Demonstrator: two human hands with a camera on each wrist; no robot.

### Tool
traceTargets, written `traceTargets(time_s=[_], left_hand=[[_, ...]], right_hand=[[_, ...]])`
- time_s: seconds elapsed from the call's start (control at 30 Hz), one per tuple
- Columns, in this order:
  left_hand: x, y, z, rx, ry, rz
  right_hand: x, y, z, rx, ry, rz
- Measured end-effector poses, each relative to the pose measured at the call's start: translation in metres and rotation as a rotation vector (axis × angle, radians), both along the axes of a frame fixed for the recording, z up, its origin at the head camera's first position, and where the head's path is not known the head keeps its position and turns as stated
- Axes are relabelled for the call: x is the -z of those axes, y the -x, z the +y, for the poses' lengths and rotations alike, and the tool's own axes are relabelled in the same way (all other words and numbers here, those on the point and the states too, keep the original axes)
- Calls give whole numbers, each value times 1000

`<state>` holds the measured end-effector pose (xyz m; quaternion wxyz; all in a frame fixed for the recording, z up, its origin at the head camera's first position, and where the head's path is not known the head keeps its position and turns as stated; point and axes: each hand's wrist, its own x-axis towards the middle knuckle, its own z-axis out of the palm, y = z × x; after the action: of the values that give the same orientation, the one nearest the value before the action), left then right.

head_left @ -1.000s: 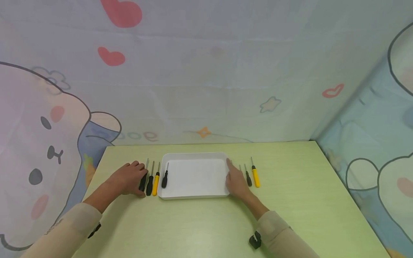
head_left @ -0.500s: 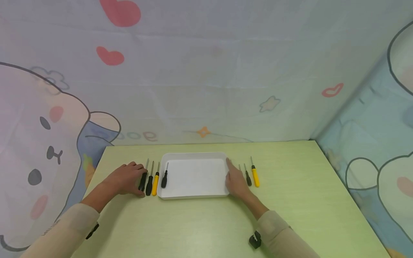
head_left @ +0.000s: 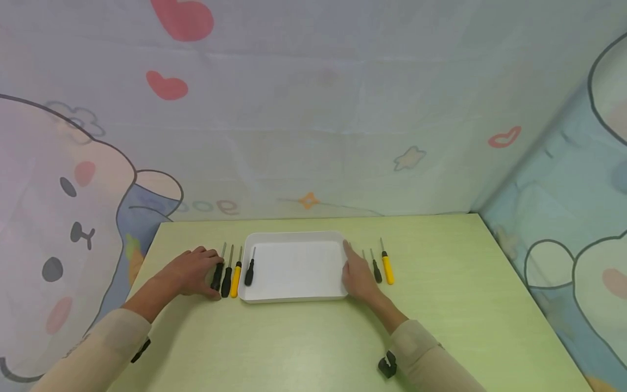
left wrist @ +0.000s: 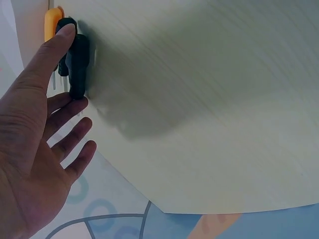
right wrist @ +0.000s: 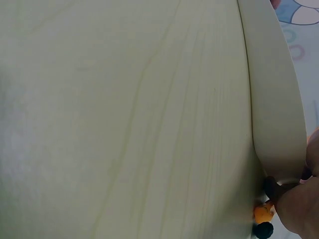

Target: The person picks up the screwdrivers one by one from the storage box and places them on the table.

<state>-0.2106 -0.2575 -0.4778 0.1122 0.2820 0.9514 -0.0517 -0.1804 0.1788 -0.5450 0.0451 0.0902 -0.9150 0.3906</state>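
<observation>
In the head view my left hand (head_left: 193,272) is at the left of a white tray (head_left: 299,299). Its thumb and fingers pinch a black-handled screwdriver (left wrist: 78,62), the outermost of a short row. Beside that one lie another black screwdriver (head_left: 227,280) and a yellow one (head_left: 236,280), close to the tray. A small black screwdriver (head_left: 250,272) lies inside the tray at its left end. My right hand (head_left: 360,277) grips the tray's right edge, index finger along the rim; part of its grip is hidden.
Right of the right hand lie a black screwdriver (head_left: 376,271) and a yellow one (head_left: 387,267). The hand partly covers other screwdrivers, including a yellow handle (right wrist: 264,213). A light wood-grain table (head_left: 303,348) bears everything, with a printed cloth (head_left: 303,109) behind.
Hardly anything differs. The black screwdriver in my left hand has shifted very slightly, and the left forearm has moved a little to the left. My right hand and the tray stay put.
</observation>
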Motion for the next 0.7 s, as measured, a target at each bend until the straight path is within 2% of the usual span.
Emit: traceTargets(time_s=[0.13,0.3,0.53,0.7], left_hand=[[-2,0,0,-9,3,-6],[-10,-2,0,-20,-18,-17],[-26,-1,1,-2,-56,25],[-32,2,3,18,-81,44]], right_hand=[[0,0,0,-1,2,1],[0,0,1,-1,-15,6],[-3,0,2,-6,-11,-2],[-3,-1,0,-3,-7,-3]])
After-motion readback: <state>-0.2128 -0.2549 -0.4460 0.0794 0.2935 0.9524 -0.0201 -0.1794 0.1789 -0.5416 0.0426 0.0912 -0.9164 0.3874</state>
